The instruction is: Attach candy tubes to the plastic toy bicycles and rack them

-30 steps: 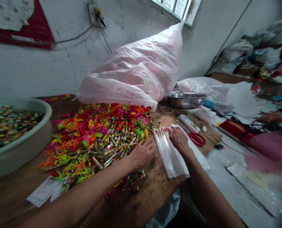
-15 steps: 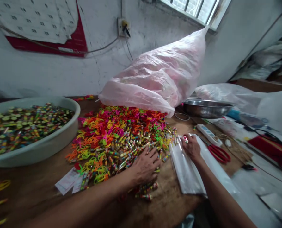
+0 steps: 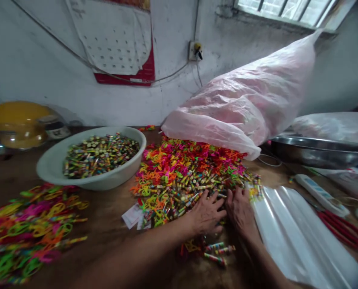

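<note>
In the head view, the left hand is laid palm down on the near edge of a heap of small wrapped candy sticks mixed with bright plastic rings, all spread on the brown tabletop. Its fingers are splayed apart and pressed flat on the sticks, with nothing seen clamped in the grip. The right hand is set just beside it, the two nearly touching, its fingers also spread loosely and resting on the same edge of the heap; whether anything is pinched beneath them cannot be told. A few loose sticks are seen on the tabletop just below the wrists. Immediately to the right of the right hand a stack of clear plastic sleeves is laid flat, its upper end touching the heap. Beyond the sleeves a white power strip and red-handled scissors are found. Over the far side of the heap a large pink plastic bag is slumped, and behind it a steel bowl is placed. To the left of the heap a pale basin filled with more candy sticks is stood, and near the left edge a second, blurred pile of coloured rings is spread. A calendar is hung on the wall.
</note>
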A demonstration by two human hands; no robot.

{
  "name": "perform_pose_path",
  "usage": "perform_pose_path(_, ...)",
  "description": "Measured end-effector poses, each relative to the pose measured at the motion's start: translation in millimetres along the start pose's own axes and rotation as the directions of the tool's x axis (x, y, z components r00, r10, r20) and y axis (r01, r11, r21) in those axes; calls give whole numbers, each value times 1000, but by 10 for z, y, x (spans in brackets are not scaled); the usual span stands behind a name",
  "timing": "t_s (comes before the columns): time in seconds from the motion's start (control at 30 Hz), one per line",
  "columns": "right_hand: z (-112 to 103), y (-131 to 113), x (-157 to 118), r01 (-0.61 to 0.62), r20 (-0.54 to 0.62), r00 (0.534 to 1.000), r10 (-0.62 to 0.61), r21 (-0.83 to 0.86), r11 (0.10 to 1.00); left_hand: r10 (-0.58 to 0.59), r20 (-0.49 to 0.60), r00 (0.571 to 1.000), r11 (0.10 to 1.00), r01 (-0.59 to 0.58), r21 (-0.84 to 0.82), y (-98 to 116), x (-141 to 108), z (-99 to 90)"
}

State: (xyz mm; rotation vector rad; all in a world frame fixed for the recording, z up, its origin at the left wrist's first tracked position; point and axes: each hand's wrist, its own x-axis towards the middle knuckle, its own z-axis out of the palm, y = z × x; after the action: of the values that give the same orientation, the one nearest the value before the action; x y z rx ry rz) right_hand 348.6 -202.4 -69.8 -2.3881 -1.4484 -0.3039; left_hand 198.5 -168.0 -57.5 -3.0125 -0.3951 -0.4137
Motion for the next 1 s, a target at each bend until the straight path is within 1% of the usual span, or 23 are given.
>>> perform_pose_path(0.13, 21, -140, 27, 19, 28, 999, -19, -20, 1000, -59, -7, 998, 998, 59, 6, -8, -89, 44)
perform_pose_path(0.2, 10, -177, 43, 28, 32, 999, -26, -35, 999, -68, 4, 998, 998, 69, -11, -2, -108, 51)
perform_pose_path(0.27, -30, -201, 26, 54, 33, 998, -53, -44, 998, -53, 33, 998, 997, 55, -54, -7, -130, 12)
perform_pose_path(0.33, -113, -230, -14, 122, 29, 992, -120, -66, 990, 4, 42, 999, 993, 1, -120, -49, -177, -91)
perform_pose_path(0.4, -236, -298, -37, 199, -14, 979, -203, -132, 971, 30, 7, 1000, 980, -28, -198, -157, -256, -241)
perform_pose_path(0.43, -303, -358, -27, 231, -48, 969, -243, -177, 957, 8, -24, 1000, 970, -14, -243, -241, -306, -320)
perform_pose_path(0.5, -416, -546, 57, 287, -108, 941, -321, -249, 925, -109, -86, 990, 939, 75, -336, -464, -413, -458)
perform_pose_path(0.53, -447, -675, 137, 327, -116, 925, -363, -247, 912, -193, -112, 975, 916, 138, -376, -592, -469, -509)
perform_pose_path(0.6, -427, -992, 367, 451, -90, 877, -472, -183, 873, -364, -155, 918, 857, 265, -442, -843, -584, -570)
perform_pose_path(0.67, -286, -1362, 665, 575, -48, 814, -580, -86, 814, -483, -179, 857, 790, 338, -512, -1045, -703, -585)
perform_pose_path(0.73, -49, -1740, 995, 659, -10, 752, -659, -33, 752, -533, -203, 822, 748, 345, -567, -1183, -828, -576)
perform_pose_path(0.8, 218, -2088, 1328, 724, 29, 689, -724, 8, 690, -549, -255, 796, 757, 345, -554, -1291, -952, -556)
perform_pose_path(0.83, 343, -2242, 1491, 741, 42, 670, -741, 26, 671, -561, -290, 775, 772, 363, -523, -1349, -1010, -542)
perform_pose_path(0.87, 453, -2383, 1649, 748, 52, 660, -749, 41, 662, -573, -331, 749, 785, 387, -483, -1416, -1063, -524)
perform_pose_path(0.9, 546, -2509, 1801, 746, 57, 661, -748, 53, 664, -584, -371, 722, 794, 413, -446, -1492, -1109, -502)
perform_pose_path(0.97, 677, -2716, 2083, 726, 59, 681, -730, 77, 684, -625, -410, 665, 778, 482, -404, -1667, -1177, -442)
perform_pose_path(1.0, 720, -2799, 2207, 710, 54, 697, -715, 90, 698, -659, -406, 633, 751, 526, -399, -1753, -1198, -406)
